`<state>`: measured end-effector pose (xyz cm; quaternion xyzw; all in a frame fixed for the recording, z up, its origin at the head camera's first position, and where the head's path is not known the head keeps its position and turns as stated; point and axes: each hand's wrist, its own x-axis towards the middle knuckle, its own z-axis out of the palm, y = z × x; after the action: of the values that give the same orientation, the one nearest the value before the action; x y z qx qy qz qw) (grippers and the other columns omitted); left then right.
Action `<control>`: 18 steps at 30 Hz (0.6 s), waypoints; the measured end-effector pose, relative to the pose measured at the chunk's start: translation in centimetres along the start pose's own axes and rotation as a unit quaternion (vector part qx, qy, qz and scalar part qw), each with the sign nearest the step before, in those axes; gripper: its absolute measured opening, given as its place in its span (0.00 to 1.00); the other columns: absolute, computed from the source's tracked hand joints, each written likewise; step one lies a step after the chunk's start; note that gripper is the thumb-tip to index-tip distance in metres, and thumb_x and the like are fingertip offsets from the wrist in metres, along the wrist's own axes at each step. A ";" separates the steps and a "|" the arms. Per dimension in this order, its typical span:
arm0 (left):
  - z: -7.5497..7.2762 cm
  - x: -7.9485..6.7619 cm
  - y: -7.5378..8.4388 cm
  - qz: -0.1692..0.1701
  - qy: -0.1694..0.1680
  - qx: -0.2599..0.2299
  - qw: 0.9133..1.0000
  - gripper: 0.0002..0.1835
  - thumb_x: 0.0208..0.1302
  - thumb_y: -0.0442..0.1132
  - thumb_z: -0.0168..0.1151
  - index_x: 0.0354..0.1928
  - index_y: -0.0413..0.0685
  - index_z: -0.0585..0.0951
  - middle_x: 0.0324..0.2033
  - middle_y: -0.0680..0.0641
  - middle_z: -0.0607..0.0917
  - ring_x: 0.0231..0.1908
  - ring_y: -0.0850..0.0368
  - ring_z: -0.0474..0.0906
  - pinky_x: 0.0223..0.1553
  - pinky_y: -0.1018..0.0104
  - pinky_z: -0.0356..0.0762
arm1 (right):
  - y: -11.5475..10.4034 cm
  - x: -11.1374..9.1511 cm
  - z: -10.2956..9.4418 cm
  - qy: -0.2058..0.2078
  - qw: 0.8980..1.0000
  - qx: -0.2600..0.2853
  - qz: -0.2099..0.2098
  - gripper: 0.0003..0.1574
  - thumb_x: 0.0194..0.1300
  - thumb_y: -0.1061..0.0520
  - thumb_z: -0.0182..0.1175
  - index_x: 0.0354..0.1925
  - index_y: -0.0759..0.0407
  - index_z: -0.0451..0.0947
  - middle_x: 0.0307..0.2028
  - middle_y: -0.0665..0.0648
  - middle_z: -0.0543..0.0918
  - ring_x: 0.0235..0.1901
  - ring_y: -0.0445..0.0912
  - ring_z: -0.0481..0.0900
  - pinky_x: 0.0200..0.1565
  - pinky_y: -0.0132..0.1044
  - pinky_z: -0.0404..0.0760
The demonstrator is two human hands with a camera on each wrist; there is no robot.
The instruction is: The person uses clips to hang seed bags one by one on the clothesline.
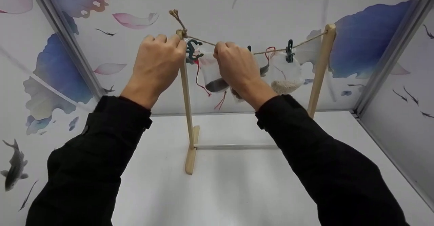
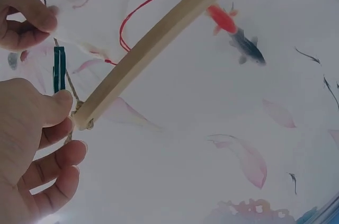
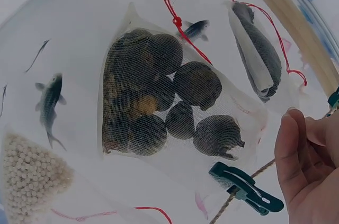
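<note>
My left hand (image 1: 157, 66) is beside the top of the left wooden post (image 1: 185, 93). Its thumb and finger pinch a dark green clothespin (image 2: 59, 70) near the rope. My right hand (image 1: 237, 64) pinches the upper edge of a white mesh bag (image 1: 208, 64) at the rope (image 1: 203, 41). Inside that bag, a dark grey roll (image 3: 259, 49) shows through, and red drawstrings (image 1: 200, 78) dangle from it. A second mesh bag (image 3: 159, 91), full of dark round pods, hangs by another green clothespin (image 3: 246, 187); the right hand mostly hides it in the head view.
A third mesh bag (image 1: 286, 71) with whitish pellets hangs from a green clothespin (image 1: 290, 51) near the right wooden post (image 1: 322, 70). The rack's clear crossbar (image 1: 237, 147) runs low above a white table (image 1: 217, 192). Walls printed with fish and petals surround it.
</note>
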<state>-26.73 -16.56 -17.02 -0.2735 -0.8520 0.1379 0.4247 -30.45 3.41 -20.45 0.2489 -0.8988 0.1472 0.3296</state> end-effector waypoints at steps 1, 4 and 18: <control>-0.2 0.3 0.0 0.002 -0.003 0.009 1.000 0.10 0.69 0.23 0.50 0.37 0.30 0.83 0.33 0.36 0.83 0.30 0.37 0.81 0.27 0.50 0.75 | -0.1 0.3 0.1 0.001 1.000 -0.001 0.002 0.13 0.78 0.58 0.52 0.43 0.66 0.80 0.36 0.62 0.85 0.30 0.55 0.82 0.33 0.45 0.83; -0.5 0.9 0.1 0.010 -0.020 0.033 0.999 0.10 0.69 0.24 0.51 0.36 0.31 0.83 0.32 0.37 0.82 0.29 0.38 0.81 0.27 0.51 0.76 | -0.4 0.9 0.2 -0.004 1.000 -0.005 -0.001 0.13 0.78 0.59 0.53 0.43 0.66 0.80 0.37 0.63 0.85 0.31 0.55 0.84 0.34 0.44 0.84; -0.9 3.4 1.2 -0.020 -0.072 0.115 0.991 0.12 0.66 0.22 0.48 0.31 0.32 0.80 0.26 0.41 0.77 0.26 0.44 0.78 0.24 0.55 0.77 | -1.3 2.7 -0.4 0.024 0.999 -0.015 -0.022 0.12 0.78 0.58 0.54 0.44 0.66 0.80 0.39 0.62 0.86 0.35 0.55 0.86 0.36 0.43 0.85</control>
<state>-27.21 -13.56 -14.82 -0.1950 -0.8641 0.2456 0.3938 -31.35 1.57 -18.22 0.2600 -0.8871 0.1319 0.3580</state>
